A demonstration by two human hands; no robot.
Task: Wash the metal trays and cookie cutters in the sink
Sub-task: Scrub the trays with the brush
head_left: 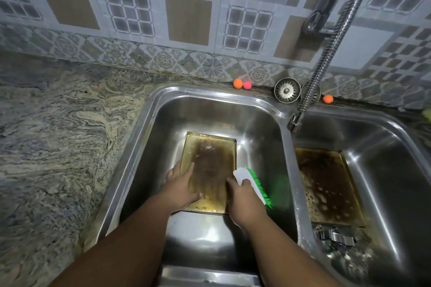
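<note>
**Item 1, step in hand.** Scrubbing the first tray. It lies flat on the floor of the left basin of the sink, its face brown with baked-on residue and yellowed at the edges.

**Item 2, your left hand.** Fingers straight and spread, pressed flat on the tray's near left part, pinning it down. It grasps nothing.

**Item 3, your right hand.** Fingers curled round the white back of a brush with green bristles. The brush sits at the tray's right edge, tilted, with the bristles facing right and away from the dirty face.

**Item 4, next move (judgement).** Turn the bristles down onto the stained middle and scrub with firm pressure, keeping your left palm braced so the tray does not slide on wet steel.

**Item 5, work left.**
- A second tray lies in the right basin, equally stained and flecked with suds.
- The cookie cutters lie in a heap just beside its near end.
- Both look unwashed, so the task seems at an early stage.

**Item 6, fittings.** The hose ends over the divider between the basins. No water can be seen running.

**Item 7, writing.** No brand, label or lettering can be read on the brush, the trays or the sink.
</note>
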